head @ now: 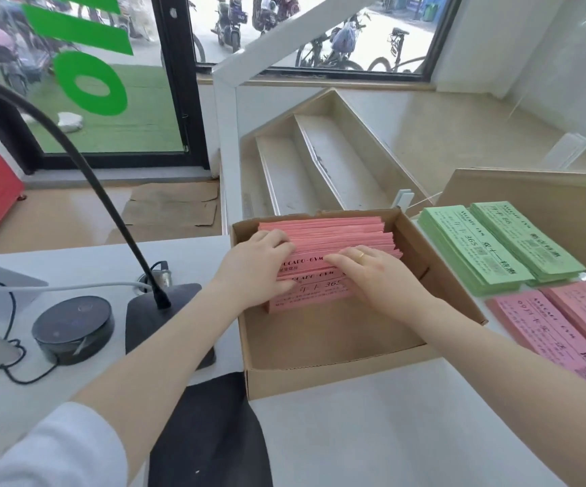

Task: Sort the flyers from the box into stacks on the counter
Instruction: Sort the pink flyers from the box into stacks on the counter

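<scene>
Flyers: pink in box, green and pink stacked on worktop.
Open cardboard box point(337, 377) at centre, pink flyers point(333, 233) upright in its far half; green stacks point(488, 247) right of frame, pink stacks point(565, 321) below them.

Both forearms extend forward and converge. Left hand point(260, 263): palm down, fingers curled, thumb tucked beneath. Right hand point(372, 272): palm down, fingers extended leftward and flat, ring on one finger. Left sleeve white, pushed up.
</scene>
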Demonstrator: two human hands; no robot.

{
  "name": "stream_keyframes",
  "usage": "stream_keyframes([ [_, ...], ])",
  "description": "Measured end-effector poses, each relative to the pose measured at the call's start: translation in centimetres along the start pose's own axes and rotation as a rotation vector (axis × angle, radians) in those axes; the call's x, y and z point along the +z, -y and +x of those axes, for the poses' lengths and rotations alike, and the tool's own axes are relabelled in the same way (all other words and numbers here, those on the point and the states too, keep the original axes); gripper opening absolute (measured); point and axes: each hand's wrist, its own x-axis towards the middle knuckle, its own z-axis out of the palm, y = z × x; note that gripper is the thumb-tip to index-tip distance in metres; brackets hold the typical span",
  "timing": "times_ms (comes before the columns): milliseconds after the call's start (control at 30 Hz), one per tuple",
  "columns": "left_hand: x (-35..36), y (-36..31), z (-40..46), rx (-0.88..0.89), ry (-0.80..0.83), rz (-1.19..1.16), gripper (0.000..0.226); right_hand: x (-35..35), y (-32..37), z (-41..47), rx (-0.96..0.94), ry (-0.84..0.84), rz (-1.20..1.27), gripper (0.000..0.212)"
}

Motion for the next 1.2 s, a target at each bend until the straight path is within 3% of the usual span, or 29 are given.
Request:
stream_keyframes([
  [100,0.0,-0.3,0.0,0.031,-0.017,0.058,0.061,-0.4,0.3,0.9,0.148,0.194,-0.046,0.013],
  [200,-0.1,-0.7,-0.3,0.092,-0.043,0.111,0.054,-0.2,0.1,0.6,0.249,0.394,-0.085,0.014],
  [233,-0.1,-1.1,-0.5,0.116,-0.043,0.11,0.047,-0.2,0.1,0.2,0.251,0.383,-0.093,0.013],
  [367,-0.5,-4.0,-2.4,0.063,-0.15,-0.179,0.024,-2.8,0.2,-2.4,0.254,0.041,-0.111,0.017],
  [467,-2.4,-8.1,-4.4,0.035,-0.399,-0.239,0.032,-7.2,0.3,-5.2,0.229,-0.264,-0.038,0.011],
  [533,-3.8,-11.3,-6.1,0.084,-0.496,-0.219,0.036,-10.3,0.6,-7.6,0.193,-0.333,-0.018,0.009],
  [667,-3.3,-16.5,-10.3,0.136,-0.424,-0.278,0.031,-13.6,1.2,-14.0,0.096,-0.16,0.107,0.014],
  [833,3.2,-20.9,-15.1,-0.007,-0.192,-0.415,0.026,-11.4,2.4,-20.7,0.095,0.353,0.202,0.021],
  [900,4.6,-21.8,-16.1,-0.094,-0.186,-0.471,0.025,-10.3,2.7,-22.3,0.112,0.418,0.178,0.024],
  [967,4.7,-22.3,-16.7,-0.211,-0.21,-0.562,0.018,-10.1,2.4,-23.3,0.159,0.37,0.207,0.024],
  [1067,5.0,-22.7,-17.5,-0.464,-0.178,-0.862,0.01,-10.0,1.1,-25.2,0.366,0.323,0.513,0.014],
  [1133,5.3,-23.1,-17.9,-0.566,-0.219,-1.209,0.024,-10.0,0.7,-26.8,0.589,0.199,0.905,0.013],
  [1200,6.0,-23.6,-18.0,-0.599,-0.255,-1.413,0.037,-9.2,1.2,-28.2,0.771,0.095,1.262,0.013],
])
